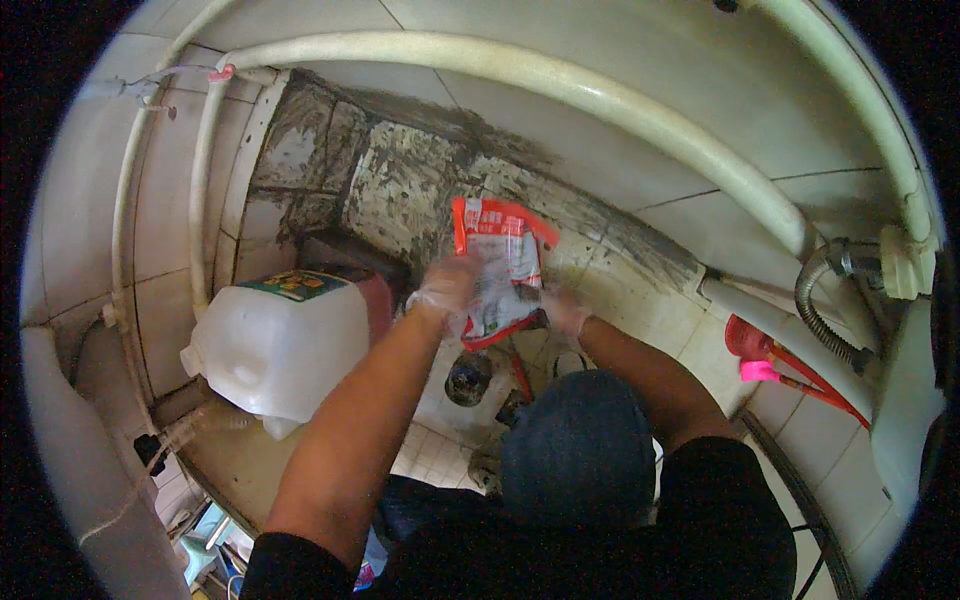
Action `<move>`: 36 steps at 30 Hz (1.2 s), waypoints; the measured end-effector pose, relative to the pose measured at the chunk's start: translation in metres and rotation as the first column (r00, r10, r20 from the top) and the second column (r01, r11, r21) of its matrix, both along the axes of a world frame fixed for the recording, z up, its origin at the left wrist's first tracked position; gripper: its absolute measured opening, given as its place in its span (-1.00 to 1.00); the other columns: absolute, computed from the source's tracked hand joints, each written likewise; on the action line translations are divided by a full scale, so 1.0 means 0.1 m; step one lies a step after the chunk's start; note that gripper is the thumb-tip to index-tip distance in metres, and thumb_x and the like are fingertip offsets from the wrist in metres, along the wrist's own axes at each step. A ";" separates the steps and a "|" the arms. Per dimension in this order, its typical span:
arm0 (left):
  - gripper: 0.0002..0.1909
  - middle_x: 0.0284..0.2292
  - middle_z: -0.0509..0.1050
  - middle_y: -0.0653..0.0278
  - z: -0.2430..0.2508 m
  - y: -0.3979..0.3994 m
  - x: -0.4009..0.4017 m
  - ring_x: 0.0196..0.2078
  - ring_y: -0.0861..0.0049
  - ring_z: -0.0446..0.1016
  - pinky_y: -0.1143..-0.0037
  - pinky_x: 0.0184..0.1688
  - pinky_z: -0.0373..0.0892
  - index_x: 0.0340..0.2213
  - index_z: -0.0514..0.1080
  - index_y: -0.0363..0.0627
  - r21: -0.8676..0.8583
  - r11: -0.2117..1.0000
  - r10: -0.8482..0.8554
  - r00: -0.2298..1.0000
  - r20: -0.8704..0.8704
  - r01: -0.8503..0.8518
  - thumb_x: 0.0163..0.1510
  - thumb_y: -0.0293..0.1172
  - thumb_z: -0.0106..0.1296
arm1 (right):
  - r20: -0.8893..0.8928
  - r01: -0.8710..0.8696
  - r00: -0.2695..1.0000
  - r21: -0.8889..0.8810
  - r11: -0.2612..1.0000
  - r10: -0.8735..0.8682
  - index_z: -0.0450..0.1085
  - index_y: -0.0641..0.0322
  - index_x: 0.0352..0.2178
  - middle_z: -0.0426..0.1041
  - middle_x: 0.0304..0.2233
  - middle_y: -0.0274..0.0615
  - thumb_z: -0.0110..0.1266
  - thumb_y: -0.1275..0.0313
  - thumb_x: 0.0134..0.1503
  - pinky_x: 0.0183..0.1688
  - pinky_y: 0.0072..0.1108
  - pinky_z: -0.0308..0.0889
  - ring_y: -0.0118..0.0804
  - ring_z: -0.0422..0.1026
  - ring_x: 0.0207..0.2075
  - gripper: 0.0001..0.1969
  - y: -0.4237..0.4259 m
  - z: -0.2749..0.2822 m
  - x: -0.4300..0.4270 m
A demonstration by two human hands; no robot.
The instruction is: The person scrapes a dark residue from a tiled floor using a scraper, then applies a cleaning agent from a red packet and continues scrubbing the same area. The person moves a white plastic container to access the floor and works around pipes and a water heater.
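Note:
A red and white printed plastic packet [502, 259] is held up in front of me, slightly blurred. My left hand [448, 285], in a thin clear glove, grips its left side. My right hand [564, 309], also in a clear glove, is at the packet's lower right edge; whether its fingers are closed on it is blurred. Beyond the packet, tiles [401, 187] in the corner are smeared with dark grey material. Below it, a round dark opening or container [469, 379] shows at floor level, with a thin red bar beside it.
A large white plastic jug [285, 352] lies on a ledge [240, 465] at left, beside a reddish container [377, 304]. Pale pipes [525, 67] run along the walls. A flexible metal hose [814, 307] and a red tool with a pink part [759, 370] are at right.

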State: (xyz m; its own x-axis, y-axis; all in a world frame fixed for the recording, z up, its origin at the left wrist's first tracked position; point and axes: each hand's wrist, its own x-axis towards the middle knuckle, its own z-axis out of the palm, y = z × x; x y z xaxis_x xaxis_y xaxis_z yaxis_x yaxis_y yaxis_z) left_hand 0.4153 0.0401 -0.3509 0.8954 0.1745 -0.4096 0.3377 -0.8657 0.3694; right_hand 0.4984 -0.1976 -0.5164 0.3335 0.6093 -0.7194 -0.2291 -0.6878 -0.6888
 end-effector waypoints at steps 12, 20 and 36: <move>-0.70 -0.26 0.60 0.21 -0.23 0.04 0.04 -0.26 0.48 0.56 0.43 -0.13 0.46 -0.09 0.50 -0.18 -0.519 0.699 0.512 0.851 -0.116 -0.491 0.24 -0.27 0.06 | 0.152 -0.005 0.987 0.308 0.951 -0.044 0.53 0.27 -0.22 0.58 -0.37 -0.10 0.07 0.24 0.20 -0.26 -0.36 0.39 -0.27 0.48 -0.39 -0.70 -0.05 0.24 0.12; -0.66 -0.36 0.63 0.21 0.11 -0.42 0.04 -0.33 0.47 0.56 0.44 -0.27 0.43 -0.19 0.57 -0.14 -0.705 0.294 0.697 0.649 -0.303 -0.645 0.03 -0.22 0.29 | 0.082 -0.081 0.994 0.052 0.995 0.076 0.57 0.22 -0.26 0.54 -0.50 -0.15 0.15 0.21 0.16 -0.32 -0.40 0.36 -0.38 0.43 -0.48 -0.71 0.09 0.31 0.12; -0.80 -0.41 0.54 0.19 1.19 -0.67 -0.84 -0.36 0.50 0.49 0.45 -0.27 0.41 -0.20 0.51 -0.22 -0.367 0.631 0.738 0.675 0.011 -0.684 0.19 -0.36 0.10 | 0.686 -0.629 0.174 -0.475 0.615 0.707 0.15 0.19 0.29 0.09 0.33 0.04 -0.14 -0.13 0.22 0.35 -0.21 -0.08 0.11 0.01 0.32 -0.23 0.20 0.60 0.84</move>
